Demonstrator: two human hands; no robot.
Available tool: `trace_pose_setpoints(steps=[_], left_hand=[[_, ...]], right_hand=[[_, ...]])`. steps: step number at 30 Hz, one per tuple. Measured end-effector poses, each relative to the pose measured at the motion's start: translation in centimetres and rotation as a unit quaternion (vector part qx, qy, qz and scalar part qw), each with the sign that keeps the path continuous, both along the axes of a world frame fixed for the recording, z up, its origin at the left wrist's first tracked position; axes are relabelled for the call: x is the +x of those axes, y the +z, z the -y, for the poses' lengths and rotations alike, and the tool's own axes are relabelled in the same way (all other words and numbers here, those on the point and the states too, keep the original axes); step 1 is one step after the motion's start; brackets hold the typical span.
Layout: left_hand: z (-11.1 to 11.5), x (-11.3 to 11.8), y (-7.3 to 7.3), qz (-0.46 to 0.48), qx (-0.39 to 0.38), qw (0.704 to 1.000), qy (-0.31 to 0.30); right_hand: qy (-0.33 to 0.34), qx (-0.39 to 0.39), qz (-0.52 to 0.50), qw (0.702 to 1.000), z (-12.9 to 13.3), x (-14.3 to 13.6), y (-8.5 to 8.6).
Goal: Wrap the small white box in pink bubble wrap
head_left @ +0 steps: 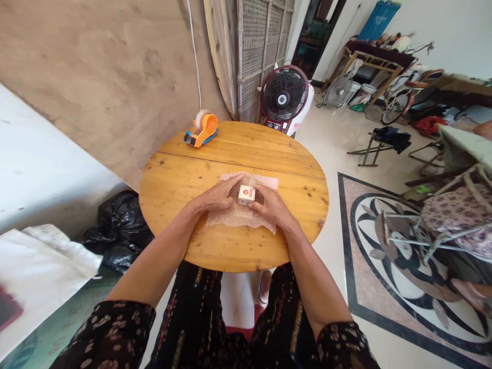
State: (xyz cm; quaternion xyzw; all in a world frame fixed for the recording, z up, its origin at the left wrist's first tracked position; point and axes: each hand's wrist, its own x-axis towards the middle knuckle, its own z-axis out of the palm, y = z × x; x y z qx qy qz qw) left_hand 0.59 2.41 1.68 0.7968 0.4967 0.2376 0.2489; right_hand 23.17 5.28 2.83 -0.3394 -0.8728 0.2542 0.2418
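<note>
A small white box [246, 193] with a red emblem and red lettering sits on a sheet of pinkish, translucent bubble wrap [240, 217]. The wrap lies flat on a round wooden table [230, 254]. My left hand [222, 193] is to the left of the box, fingers stretched along the wrap toward its far side, thumb close to the box's left edge. From the right, my right hand [272, 206] curves around the box, with its thumb at the near right corner. Some fingertips are hidden behind the box and hands.
An orange tape dispenser [203, 130] with a tape roll stands at the table's far left edge. Beyond the table is a dark red fan [284, 97]. A black plastic bag [117, 230] lies at left; a stool [378, 143] and chair [453, 220] are at right.
</note>
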Motion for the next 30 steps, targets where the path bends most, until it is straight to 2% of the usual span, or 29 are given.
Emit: trace_pose_setpoints(steps=[7, 12, 17, 30], left_hand=[[-0.2, 0.0, -0.1, -0.004, 0.023, 1.000, 0.000], [0.1, 0.1, 0.3, 0.008, 0.005, 1.000, 0.003], [-0.1, 0.0, 0.2, 0.039, 0.006, 0.999, -0.006], [0.2, 0.5, 0.7, 0.062, -0.001, 0.998, 0.008]], right_hand=[[-0.002, 0.002, -0.002, 1.000, -0.2, 0.1, -0.2], [0.009, 0.003, -0.007, 1.000, -0.2, 0.0, -0.1], [0.012, 0.012, 0.008, 1.000, -0.3, 0.3, -0.7], [-0.031, -0.041, -0.049, 0.997, -0.7, 0.6, -0.9]])
